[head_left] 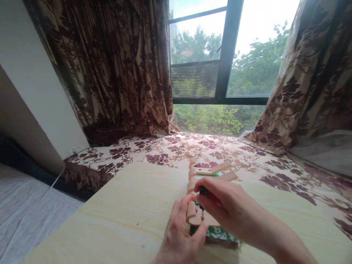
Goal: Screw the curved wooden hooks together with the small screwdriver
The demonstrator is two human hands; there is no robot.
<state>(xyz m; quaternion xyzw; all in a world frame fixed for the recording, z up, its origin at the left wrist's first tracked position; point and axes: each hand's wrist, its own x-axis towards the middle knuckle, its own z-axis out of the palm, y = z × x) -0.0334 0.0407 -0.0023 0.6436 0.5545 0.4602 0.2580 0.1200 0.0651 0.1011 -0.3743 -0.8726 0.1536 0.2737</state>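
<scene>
My right hand [227, 200] is wrapped round the black handle of a screwdriver [202, 191], whose shaft points down. Its tip meets a small screw [202, 218] at the near end of a light wooden part assembly [210, 220]. My left hand [180, 231] grips the assembly's left edge, with the thumb close to the screw. Under the wood lies a green package with white print [220, 234]. Farther up, wooden slats [214, 169] stick out to the right, one with dark holes. My right hand hides the middle of the assembly.
The pale wooden tabletop [121, 212] carries a few small dark bits [140, 223] left of my hands. Behind it is a ledge with a floral cover [176, 146], below a window [220, 73] between patterned curtains [123, 73]. A grey bed surface [24, 205] lies at left.
</scene>
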